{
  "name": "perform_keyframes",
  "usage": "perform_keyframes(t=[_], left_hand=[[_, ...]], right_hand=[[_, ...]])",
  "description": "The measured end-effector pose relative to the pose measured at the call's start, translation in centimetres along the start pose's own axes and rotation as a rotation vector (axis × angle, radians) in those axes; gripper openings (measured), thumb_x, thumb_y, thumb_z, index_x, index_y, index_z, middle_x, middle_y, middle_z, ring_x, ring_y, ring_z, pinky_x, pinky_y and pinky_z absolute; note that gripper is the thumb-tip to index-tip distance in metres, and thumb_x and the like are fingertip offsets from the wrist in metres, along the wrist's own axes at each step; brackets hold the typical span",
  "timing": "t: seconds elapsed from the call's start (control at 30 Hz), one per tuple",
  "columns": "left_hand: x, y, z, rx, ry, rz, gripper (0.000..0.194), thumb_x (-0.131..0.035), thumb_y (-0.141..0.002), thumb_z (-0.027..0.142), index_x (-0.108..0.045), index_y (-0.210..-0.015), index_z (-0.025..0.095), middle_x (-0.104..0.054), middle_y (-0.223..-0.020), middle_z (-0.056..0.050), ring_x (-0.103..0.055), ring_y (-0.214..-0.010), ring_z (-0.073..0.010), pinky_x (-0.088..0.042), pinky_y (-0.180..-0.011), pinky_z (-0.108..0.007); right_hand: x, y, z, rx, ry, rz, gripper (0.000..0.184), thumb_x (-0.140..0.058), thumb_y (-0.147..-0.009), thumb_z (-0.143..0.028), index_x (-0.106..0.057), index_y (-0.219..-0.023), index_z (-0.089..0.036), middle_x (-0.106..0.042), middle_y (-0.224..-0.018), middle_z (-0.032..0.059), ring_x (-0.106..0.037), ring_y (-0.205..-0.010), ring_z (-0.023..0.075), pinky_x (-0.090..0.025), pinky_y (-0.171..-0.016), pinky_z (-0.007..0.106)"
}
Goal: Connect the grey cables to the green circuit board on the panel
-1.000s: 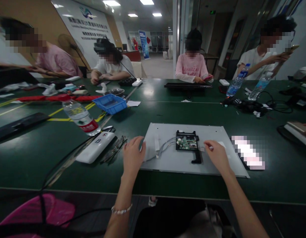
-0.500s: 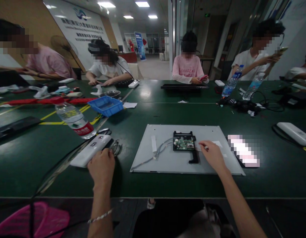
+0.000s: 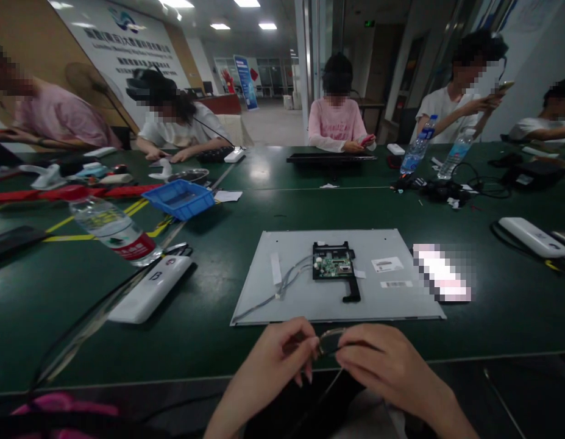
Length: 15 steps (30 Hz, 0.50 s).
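A pair of eyeglasses (image 3: 330, 342) is held between my two hands, just off the near edge of the table; one dark-looking lens shows and the rest is covered by fingers. My left hand (image 3: 284, 360) pinches the glasses from the left, fingers closed. From the right, my right hand (image 3: 392, 363) grips them with curled fingers. Right beyond my hands lies a flat grey metal panel (image 3: 255, 292). On it sit a black bracket (image 3: 352, 289) with a green circuit board (image 3: 331, 266), grey cables (image 3: 289, 280) and white labels (image 3: 387, 264).
A white power bank (image 3: 152, 289) and a tilted water bottle (image 3: 113, 228) are on the left, with a blue basket (image 3: 181, 204) behind. To the panel's right lie a blurred-out phone (image 3: 442, 273) and another white power bank (image 3: 533, 236). Several people sit across the table.
My left hand has picked up the glasses from beside the power bank and brought them to the middle. My right hand has left the panel and now holds them too. The view has shifted slightly.
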State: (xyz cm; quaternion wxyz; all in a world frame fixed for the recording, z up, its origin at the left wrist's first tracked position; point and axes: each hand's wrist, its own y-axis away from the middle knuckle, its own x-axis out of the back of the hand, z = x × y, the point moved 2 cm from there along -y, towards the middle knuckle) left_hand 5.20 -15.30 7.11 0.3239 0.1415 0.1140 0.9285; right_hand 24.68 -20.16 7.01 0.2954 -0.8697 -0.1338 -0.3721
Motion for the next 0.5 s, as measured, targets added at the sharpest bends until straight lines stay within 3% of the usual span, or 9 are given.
perform_keyframes(t=[0.1,0.23,0.3,0.37,0.43,0.5], left_hand=[[-2.3,0.1,-0.4,0.028,0.171,-0.192,0.026,-0.049,-0.088,0.043,-0.052,-0.098,0.019,-0.058,-0.078,-0.001,-0.057,-0.053,-0.009,-0.046,-0.046,-0.018],[-3.0,0.7,0.1,-0.171,0.059,-0.333,0.023,-0.058,-0.084,0.04,-0.063,-0.084,0.018,-0.053,-0.112,-0.008,-0.06,-0.082,-0.0139,-0.051,-0.065,-0.024],[-2.8,0.9,0.6,-0.281,-0.019,-0.318,0.021,-0.059,-0.084,0.038,-0.067,-0.079,0.02,-0.054,-0.113,-0.008,-0.055,-0.097,-0.0187,-0.048,-0.081,-0.03],[-2.4,1.1,0.8,-0.369,-0.009,-0.253,0.024,-0.057,-0.085,0.039,-0.069,-0.076,0.021,-0.056,-0.109,-0.009,-0.053,-0.1,-0.0213,-0.044,-0.085,-0.033],[-1.8,1.5,0.5,-0.472,0.046,-0.146,0.028,-0.056,-0.085,0.044,-0.07,-0.073,0.022,-0.057,-0.098,-0.008,-0.055,-0.091,-0.0204,-0.045,-0.078,-0.032],[-1.4,2.2,-0.4,-0.56,0.072,-0.031,0.033,-0.054,-0.083,0.052,-0.071,-0.071,0.027,-0.056,-0.082,-0.007,-0.055,-0.074,-0.0172,-0.045,-0.065,-0.03]], right_hand=[[0.9,2.0,0.2,-0.051,-0.157,0.007,0.018,-0.049,-0.09,-0.024,-0.067,-0.091,-0.025,-0.069,-0.087,0.0027,-0.064,-0.078,0.0141,-0.051,-0.069,0.024],[1.9,4.7,0.6,-0.145,-0.255,0.139,0.018,-0.053,-0.087,-0.032,-0.067,-0.08,-0.027,-0.067,-0.064,0.0003,-0.062,-0.056,0.0132,-0.047,-0.051,0.022],[2.2,5.8,0.6,-0.169,-0.295,0.215,0.022,-0.053,-0.086,-0.039,-0.066,-0.073,-0.028,-0.062,-0.052,-0.0006,-0.057,-0.045,0.0133,-0.044,-0.044,0.023],[2.3,7.1,0.6,-0.184,-0.342,0.294,0.025,-0.051,-0.086,-0.043,-0.065,-0.071,-0.029,-0.059,-0.047,-0.0008,-0.055,-0.041,0.0143,-0.044,-0.043,0.025],[2.8,8.6,0.4,-0.142,-0.408,0.366,0.026,-0.047,-0.088,-0.043,-0.063,-0.073,-0.03,-0.056,-0.044,-0.001,-0.055,-0.04,0.0149,-0.045,-0.043,0.026],[3.9,10.6,0.2,-0.146,-0.405,0.359,0.026,-0.044,-0.09,-0.044,-0.063,-0.076,-0.03,-0.056,-0.045,-0.0006,-0.057,-0.045,0.0148,-0.047,-0.046,0.026]])
